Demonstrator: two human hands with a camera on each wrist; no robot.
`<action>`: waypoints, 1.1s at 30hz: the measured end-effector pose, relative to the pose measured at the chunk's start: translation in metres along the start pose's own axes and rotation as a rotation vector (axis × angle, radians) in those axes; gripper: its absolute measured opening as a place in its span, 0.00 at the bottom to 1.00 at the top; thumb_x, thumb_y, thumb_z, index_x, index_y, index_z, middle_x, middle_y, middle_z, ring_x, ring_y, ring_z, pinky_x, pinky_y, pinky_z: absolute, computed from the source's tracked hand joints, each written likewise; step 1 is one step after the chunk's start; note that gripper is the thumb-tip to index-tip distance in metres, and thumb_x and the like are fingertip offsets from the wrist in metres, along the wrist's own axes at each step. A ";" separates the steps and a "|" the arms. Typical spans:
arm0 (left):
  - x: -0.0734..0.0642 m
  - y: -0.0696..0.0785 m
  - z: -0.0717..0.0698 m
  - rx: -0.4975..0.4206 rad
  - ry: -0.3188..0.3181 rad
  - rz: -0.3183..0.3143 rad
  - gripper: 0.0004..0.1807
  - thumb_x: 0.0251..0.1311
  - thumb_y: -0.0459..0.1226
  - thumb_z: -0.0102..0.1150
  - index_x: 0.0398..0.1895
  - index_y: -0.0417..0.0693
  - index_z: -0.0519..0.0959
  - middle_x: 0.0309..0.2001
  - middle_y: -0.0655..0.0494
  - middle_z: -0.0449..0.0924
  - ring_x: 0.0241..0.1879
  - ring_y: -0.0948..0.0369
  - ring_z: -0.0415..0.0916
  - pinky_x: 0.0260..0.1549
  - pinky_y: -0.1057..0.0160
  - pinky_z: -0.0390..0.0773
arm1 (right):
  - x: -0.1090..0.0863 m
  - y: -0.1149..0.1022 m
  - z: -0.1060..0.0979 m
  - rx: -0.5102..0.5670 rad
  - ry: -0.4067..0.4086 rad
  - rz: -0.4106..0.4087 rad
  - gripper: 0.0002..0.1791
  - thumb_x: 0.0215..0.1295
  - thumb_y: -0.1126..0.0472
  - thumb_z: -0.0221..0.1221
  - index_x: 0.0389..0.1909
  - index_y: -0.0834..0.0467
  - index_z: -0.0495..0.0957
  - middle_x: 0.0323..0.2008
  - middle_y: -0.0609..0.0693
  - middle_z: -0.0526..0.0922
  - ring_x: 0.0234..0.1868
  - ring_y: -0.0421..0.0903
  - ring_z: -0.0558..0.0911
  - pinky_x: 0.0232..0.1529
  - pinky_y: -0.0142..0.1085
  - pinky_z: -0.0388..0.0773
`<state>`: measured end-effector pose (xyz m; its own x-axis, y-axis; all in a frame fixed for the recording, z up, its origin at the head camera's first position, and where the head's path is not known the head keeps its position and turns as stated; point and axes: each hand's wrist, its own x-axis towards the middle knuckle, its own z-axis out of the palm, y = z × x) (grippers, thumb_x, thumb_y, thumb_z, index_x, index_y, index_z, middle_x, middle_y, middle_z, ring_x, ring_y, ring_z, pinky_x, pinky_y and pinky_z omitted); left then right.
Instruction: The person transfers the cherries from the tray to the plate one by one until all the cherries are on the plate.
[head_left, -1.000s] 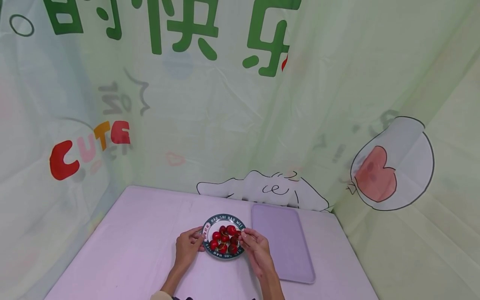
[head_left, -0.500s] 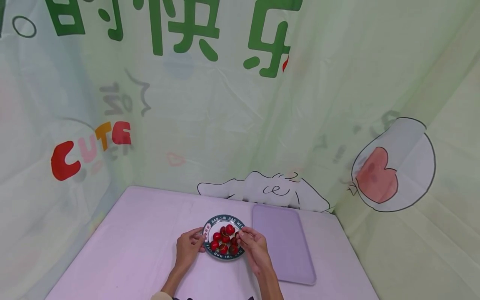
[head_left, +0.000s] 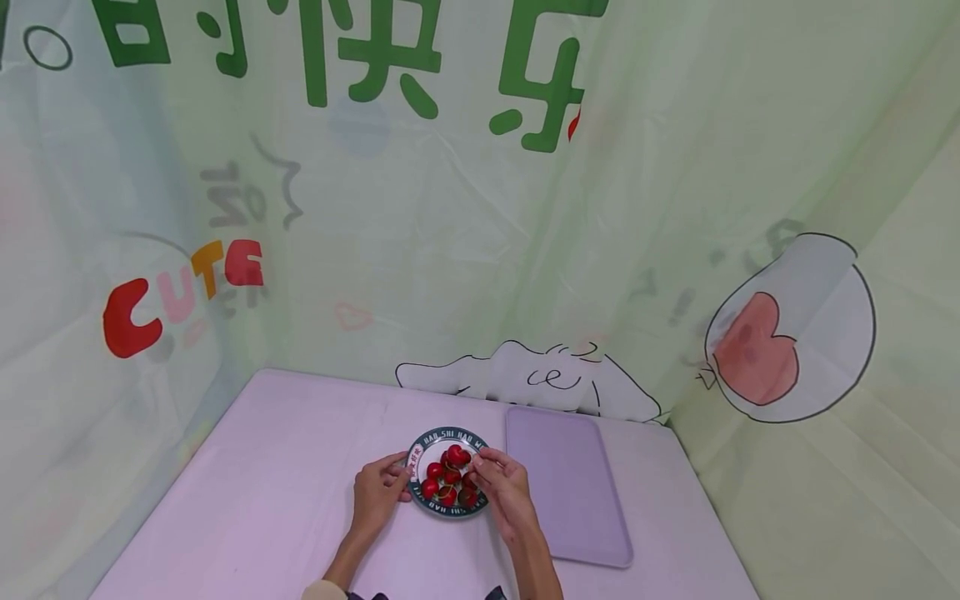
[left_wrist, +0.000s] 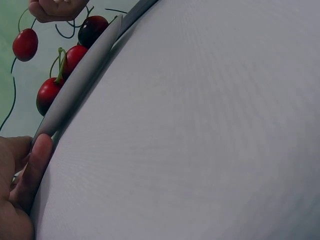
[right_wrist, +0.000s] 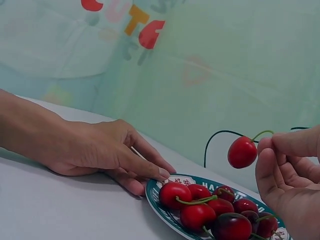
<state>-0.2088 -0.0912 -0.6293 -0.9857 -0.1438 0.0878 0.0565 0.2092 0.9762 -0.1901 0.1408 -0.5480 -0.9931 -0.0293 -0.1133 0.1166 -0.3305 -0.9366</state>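
Observation:
In the head view a round plate [head_left: 438, 437] with a dark green lettered rim holds several red cherries [head_left: 447, 495]. My left hand [head_left: 377, 496] grips the plate's left edge, thumb near the rim and fingers at its side, as the right wrist view also shows. Above the plate's right side, my right hand [head_left: 506, 492] pinches one cherry [right_wrist: 242, 152] by its green stem. That cherry hangs apart from the pile in both wrist views. Seen from the left wrist, the plate [left_wrist: 85, 75] appears edge-on and hides most of the pile.
A flat purple tray [head_left: 570, 483] lies to the right of the plate, behind my right hand. The table [head_left: 292, 467] has a pale lilac cover. Printed cloth curtains [head_left: 420, 250] hang at the back and both sides.
My right hand has shifted slightly left and up over the plate, carrying the cherry by its stem. The left hand and the plate stay almost where they were.

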 end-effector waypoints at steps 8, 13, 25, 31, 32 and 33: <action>0.004 -0.004 0.002 0.004 0.011 -0.002 0.20 0.74 0.34 0.69 0.67 0.40 0.85 0.34 0.51 0.87 0.21 0.64 0.86 0.29 0.74 0.86 | 0.007 0.001 0.009 -0.027 0.009 0.008 0.22 0.78 0.64 0.65 0.64 0.73 0.74 0.43 0.49 0.89 0.42 0.40 0.88 0.51 0.28 0.89; 0.003 -0.002 0.001 0.011 0.004 -0.018 0.20 0.74 0.34 0.68 0.67 0.41 0.84 0.34 0.51 0.87 0.21 0.62 0.86 0.29 0.74 0.86 | 0.007 0.003 0.012 -0.034 0.013 0.013 0.22 0.79 0.62 0.65 0.64 0.71 0.75 0.44 0.49 0.89 0.42 0.39 0.88 0.52 0.28 0.89; 0.003 -0.001 0.002 0.013 0.008 -0.035 0.20 0.74 0.34 0.68 0.66 0.41 0.85 0.33 0.52 0.88 0.21 0.62 0.86 0.28 0.74 0.86 | 0.011 0.009 0.020 -0.090 0.009 0.025 0.21 0.78 0.61 0.66 0.63 0.68 0.77 0.43 0.49 0.89 0.45 0.42 0.89 0.53 0.28 0.89; 0.004 -0.003 0.001 0.002 0.004 -0.025 0.20 0.74 0.33 0.68 0.66 0.41 0.85 0.35 0.51 0.88 0.21 0.62 0.86 0.28 0.73 0.86 | 0.009 0.010 0.027 -0.120 0.015 0.016 0.21 0.79 0.60 0.66 0.64 0.68 0.77 0.45 0.50 0.89 0.47 0.42 0.89 0.53 0.27 0.88; 0.004 -0.003 0.001 -0.001 0.004 -0.024 0.20 0.74 0.33 0.69 0.66 0.41 0.85 0.34 0.51 0.88 0.21 0.61 0.86 0.28 0.73 0.86 | 0.009 0.010 0.028 -0.122 0.017 0.016 0.21 0.79 0.60 0.66 0.64 0.67 0.77 0.45 0.50 0.90 0.47 0.42 0.89 0.53 0.27 0.88; 0.004 -0.003 0.001 -0.002 0.004 -0.023 0.20 0.74 0.33 0.69 0.66 0.41 0.85 0.35 0.51 0.88 0.21 0.61 0.86 0.28 0.73 0.86 | 0.009 0.010 0.029 -0.124 0.017 0.016 0.21 0.79 0.60 0.66 0.64 0.67 0.77 0.45 0.49 0.89 0.47 0.42 0.89 0.53 0.27 0.88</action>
<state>-0.2133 -0.0913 -0.6320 -0.9862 -0.1521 0.0661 0.0341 0.2042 0.9783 -0.1981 0.1096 -0.5489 -0.9910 -0.0171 -0.1329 0.1335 -0.2111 -0.9683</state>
